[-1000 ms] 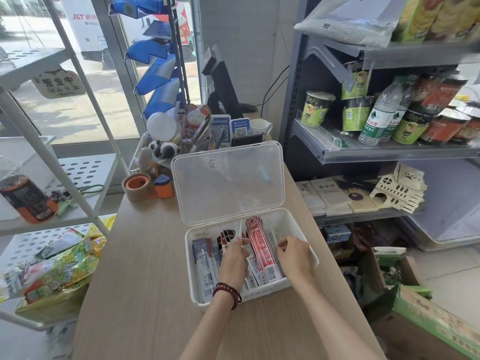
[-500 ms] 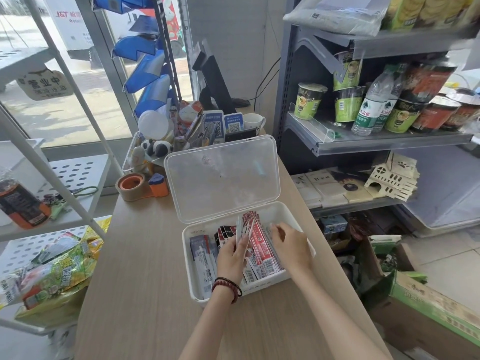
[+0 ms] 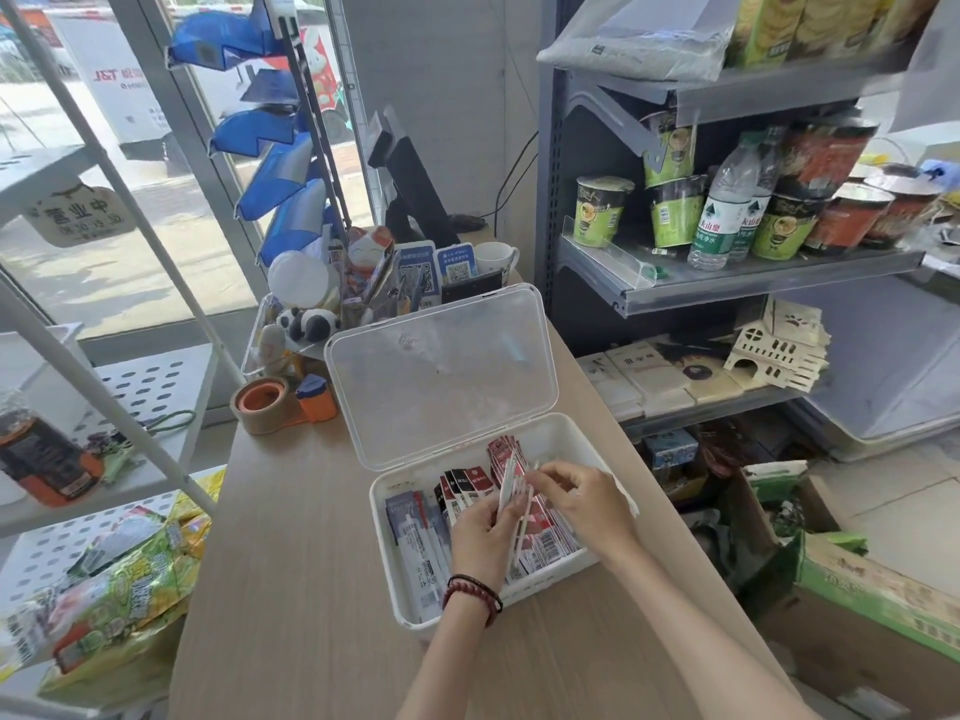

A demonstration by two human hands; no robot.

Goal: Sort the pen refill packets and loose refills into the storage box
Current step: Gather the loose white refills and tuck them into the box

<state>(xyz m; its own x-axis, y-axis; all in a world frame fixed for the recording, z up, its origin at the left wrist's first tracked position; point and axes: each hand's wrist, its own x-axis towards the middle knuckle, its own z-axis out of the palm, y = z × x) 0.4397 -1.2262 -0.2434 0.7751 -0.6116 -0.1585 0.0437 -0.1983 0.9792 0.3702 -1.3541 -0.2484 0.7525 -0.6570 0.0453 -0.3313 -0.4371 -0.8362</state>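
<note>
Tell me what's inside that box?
The storage box holds blue-grey packets, black packets and red packets. Left hand and right hand, holding white refills, hide the rest.

My wooden table [image 3: 291, 589] carries the white storage box [image 3: 382, 543] near its right edge, with its lid [image 3: 441, 376] standing open. Toward the far left corner sit a tape roll [image 3: 262, 405] and a clear tray [image 3: 254, 337] of what may be trinkets.
</note>
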